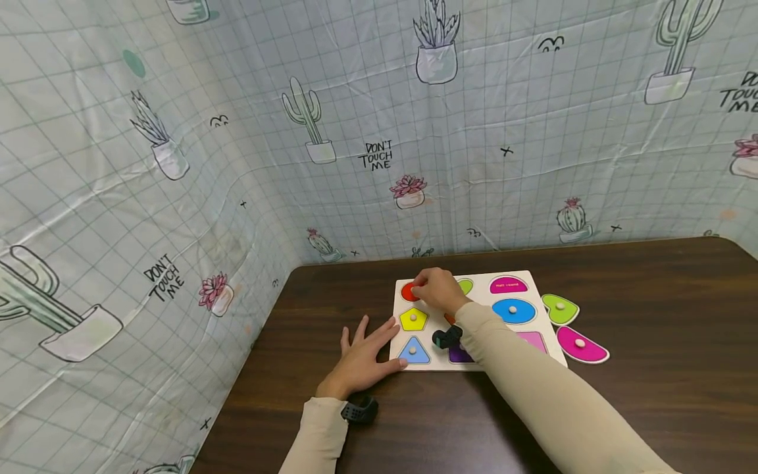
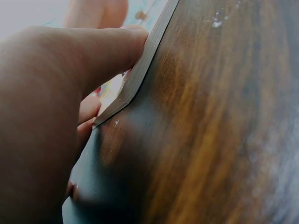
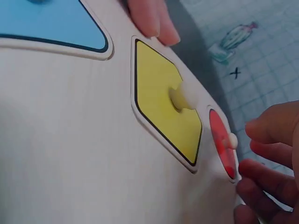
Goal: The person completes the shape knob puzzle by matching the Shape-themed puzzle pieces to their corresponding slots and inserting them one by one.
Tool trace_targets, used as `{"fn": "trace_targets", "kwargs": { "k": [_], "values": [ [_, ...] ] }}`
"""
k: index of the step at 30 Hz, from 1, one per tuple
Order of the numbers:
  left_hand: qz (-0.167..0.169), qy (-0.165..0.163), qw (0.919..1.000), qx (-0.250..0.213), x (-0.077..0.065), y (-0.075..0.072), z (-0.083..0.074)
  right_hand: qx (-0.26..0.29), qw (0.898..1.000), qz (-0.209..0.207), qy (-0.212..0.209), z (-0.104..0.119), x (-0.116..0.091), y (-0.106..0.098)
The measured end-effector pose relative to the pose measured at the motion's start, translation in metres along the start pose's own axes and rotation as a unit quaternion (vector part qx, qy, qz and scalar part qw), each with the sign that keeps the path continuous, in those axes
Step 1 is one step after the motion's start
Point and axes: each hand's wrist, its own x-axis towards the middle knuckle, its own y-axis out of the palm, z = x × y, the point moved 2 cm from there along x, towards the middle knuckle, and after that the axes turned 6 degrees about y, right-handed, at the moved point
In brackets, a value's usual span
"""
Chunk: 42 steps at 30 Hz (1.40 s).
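A white wooden shape puzzle board [image 1: 435, 359] lies on the table. My right hand [image 1: 441, 289] hovers over its far left corner, at the red round piece [image 1: 407, 291]. In the right wrist view the piece's wooden knob [image 3: 231, 141] shows just off the fingertips [image 3: 252, 130], which stand loosely bent around it. My left hand [image 1: 367, 359] lies spread at the board's left edge, thumb by the blue triangle [image 1: 419, 355] and fingertips near the yellow pentagon [image 1: 408, 322]. The right hand and forearm hide parts of the middle column.
Right of the board lie a green heart piece [image 1: 556, 304] and a magenta half-round piece [image 1: 574, 339], both knobbed. A blue oval [image 1: 521, 315] sits in the board, below the magenta half-round recess [image 1: 508, 284]. A patterned curtain [image 1: 355, 210] rises behind the brown table [image 1: 669, 316].
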Motion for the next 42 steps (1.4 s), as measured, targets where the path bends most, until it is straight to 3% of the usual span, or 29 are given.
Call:
{"fn": "trace_targets", "kwargs": {
  "k": [8, 16, 24, 32, 42],
  "values": [
    [-0.005, 0.006, 1.0, -0.005, 0.0, 0.0, -0.002, 0.0, 1.0, 0.004, -0.023, 0.006, -0.017, -0.009],
    [-0.008, 0.008, 0.9999, -0.003, 0.001, 0.0, -0.004, 0.1, 0.995, -0.017, -0.022, 0.011, -0.041, -0.029],
    [-0.011, 0.009, 0.9999, -0.002, 0.0, -0.002, -0.003, 0.136, 0.99, -0.035, -0.021, 0.006, -0.053, -0.04],
    [-0.015, 0.011, 0.9998, -0.002, -0.001, 0.001, -0.003, 0.176, 0.984, -0.005, -0.01, -0.007, -0.062, -0.037],
    [-0.022, 0.009, 0.9997, -0.003, -0.001, 0.001, -0.003, 0.156, 0.988, -0.007, -0.015, -0.015, -0.073, -0.048]
  ]
}}
